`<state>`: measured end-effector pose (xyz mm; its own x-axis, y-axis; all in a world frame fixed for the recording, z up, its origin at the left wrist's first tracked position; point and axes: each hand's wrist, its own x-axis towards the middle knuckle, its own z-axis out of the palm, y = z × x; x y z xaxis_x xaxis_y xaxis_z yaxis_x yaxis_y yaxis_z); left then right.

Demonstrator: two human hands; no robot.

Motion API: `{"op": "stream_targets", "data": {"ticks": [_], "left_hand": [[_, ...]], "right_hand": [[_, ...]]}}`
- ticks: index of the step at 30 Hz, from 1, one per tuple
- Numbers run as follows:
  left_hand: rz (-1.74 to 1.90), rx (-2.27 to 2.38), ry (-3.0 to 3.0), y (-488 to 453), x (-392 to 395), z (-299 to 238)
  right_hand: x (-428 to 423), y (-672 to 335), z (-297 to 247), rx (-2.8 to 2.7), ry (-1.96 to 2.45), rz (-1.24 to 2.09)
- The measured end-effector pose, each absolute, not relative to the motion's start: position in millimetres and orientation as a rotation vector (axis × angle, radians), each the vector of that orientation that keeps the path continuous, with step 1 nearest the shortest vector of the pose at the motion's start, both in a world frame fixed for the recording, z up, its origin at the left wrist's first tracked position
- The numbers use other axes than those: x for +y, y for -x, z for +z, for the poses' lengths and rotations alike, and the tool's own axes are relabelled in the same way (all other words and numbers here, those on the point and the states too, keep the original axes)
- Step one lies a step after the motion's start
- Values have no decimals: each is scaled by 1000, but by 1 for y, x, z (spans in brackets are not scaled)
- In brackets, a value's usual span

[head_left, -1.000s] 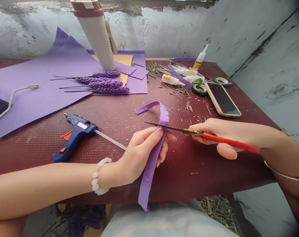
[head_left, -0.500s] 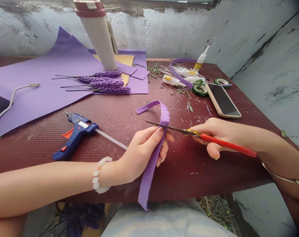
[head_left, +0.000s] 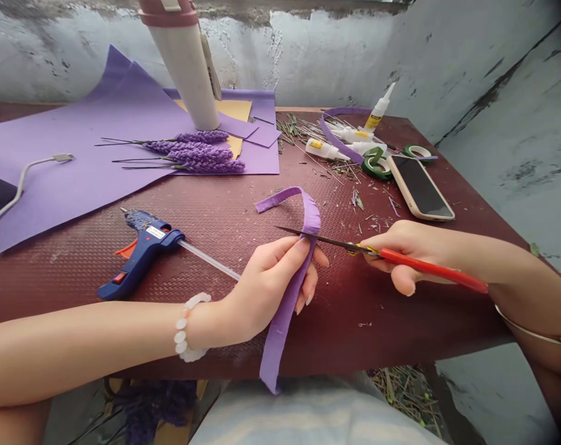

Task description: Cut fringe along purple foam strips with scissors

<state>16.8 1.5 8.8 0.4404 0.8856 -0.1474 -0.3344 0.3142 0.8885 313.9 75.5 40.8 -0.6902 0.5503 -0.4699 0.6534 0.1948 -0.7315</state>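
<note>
My left hand (head_left: 266, 287) pinches a long purple paper strip (head_left: 287, 296) that arches up over my fingers and hangs down past the table's front edge. My right hand (head_left: 403, 253) grips red-handled scissors (head_left: 382, 253). Their blades reach left and meet the fringed edge of the strip just above my left fingertips. Both hands hover over the dark red table (head_left: 215, 216).
A blue glue gun (head_left: 141, 250) lies left of my left hand. Purple paper sheets (head_left: 76, 161) carry finished lavender stems (head_left: 197, 151) beside a white tumbler (head_left: 185, 62). At the back right lie glue bottles (head_left: 350, 136), green tape rolls (head_left: 375, 164), a phone (head_left: 419, 185) and scattered clippings.
The scissor handles have closed a little in my right hand. The strip and my left hand stay almost in the same place.
</note>
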Motion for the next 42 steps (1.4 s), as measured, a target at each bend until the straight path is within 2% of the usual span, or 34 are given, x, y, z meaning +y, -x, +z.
{"op": "stream_targets", "data": {"ticks": [9,15,29,42], "left_hand": [[856,690,-918,-13,1,11],[834,711,-994,-13,-4,19],[878,733,-1009,-11,-5,21],[901,741,-1015,-12,-4,20]], "right_hand": [[69,-314,51,2244,-1201,-1623],[58,-299,75,2292,-1172,-1492],[57,-288,68,2200,-1313,-1629],[58,-295,62,2196,-1237,-1718]]}}
